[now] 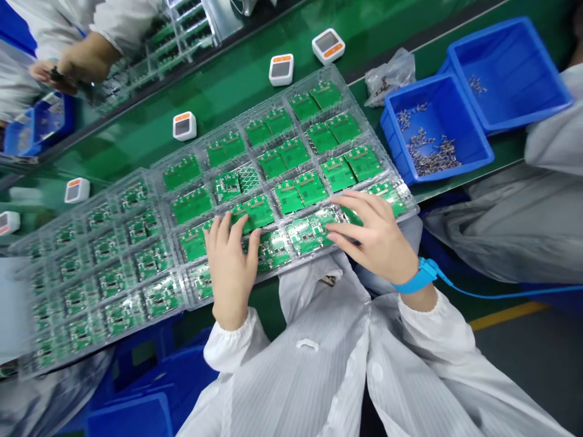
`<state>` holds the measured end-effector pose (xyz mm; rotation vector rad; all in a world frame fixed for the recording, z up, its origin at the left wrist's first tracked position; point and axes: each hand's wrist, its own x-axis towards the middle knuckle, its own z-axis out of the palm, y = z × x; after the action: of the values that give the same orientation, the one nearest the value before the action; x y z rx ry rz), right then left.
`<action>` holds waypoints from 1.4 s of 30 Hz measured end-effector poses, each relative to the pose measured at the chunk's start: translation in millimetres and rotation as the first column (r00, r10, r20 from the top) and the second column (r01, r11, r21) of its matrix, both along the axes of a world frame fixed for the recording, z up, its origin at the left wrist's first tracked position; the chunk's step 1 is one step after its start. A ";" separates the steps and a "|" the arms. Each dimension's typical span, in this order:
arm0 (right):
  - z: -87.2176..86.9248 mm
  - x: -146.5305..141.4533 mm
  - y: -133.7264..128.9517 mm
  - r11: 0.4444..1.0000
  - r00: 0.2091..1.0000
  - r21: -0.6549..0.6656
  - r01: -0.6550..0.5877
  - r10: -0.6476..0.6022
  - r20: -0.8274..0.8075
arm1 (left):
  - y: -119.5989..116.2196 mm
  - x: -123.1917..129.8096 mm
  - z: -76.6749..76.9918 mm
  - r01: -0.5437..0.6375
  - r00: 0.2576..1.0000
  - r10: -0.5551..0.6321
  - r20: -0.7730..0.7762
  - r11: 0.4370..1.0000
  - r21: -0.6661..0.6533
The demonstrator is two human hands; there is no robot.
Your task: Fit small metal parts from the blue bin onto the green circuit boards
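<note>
A clear plastic tray lies across the green bench, its compartments filled with green circuit boards. My left hand rests over the tray's near middle, fingers spread on the boards there, holding nothing that shows. Further right, my right hand reaches over the front row with its fingers apart, the tips at the edge of a board. A blue wrist strap with a cord circles my right wrist. One compartment holds a single component-side board beside bare mesh.
A second board-filled tray adjoins at left. Blue bins with small metal parts and a plastic bag stand at right. White timers line the bench behind. Another person's hands work at upper left; a person's sleeve is at right.
</note>
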<state>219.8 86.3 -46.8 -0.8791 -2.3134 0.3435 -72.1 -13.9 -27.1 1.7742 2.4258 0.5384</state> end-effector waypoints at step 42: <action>3.7 54.5 7.9 0.929 0.930 -0.048 0.368 -0.368 0.004 | 4.3 -2.4 -7.1 -0.035 0.998 0.033 0.047 0.999 0.025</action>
<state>274.3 94.2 -43.0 -1.3078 -2.0836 0.2373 -74.5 -9.6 -34.2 1.7128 2.4325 0.6105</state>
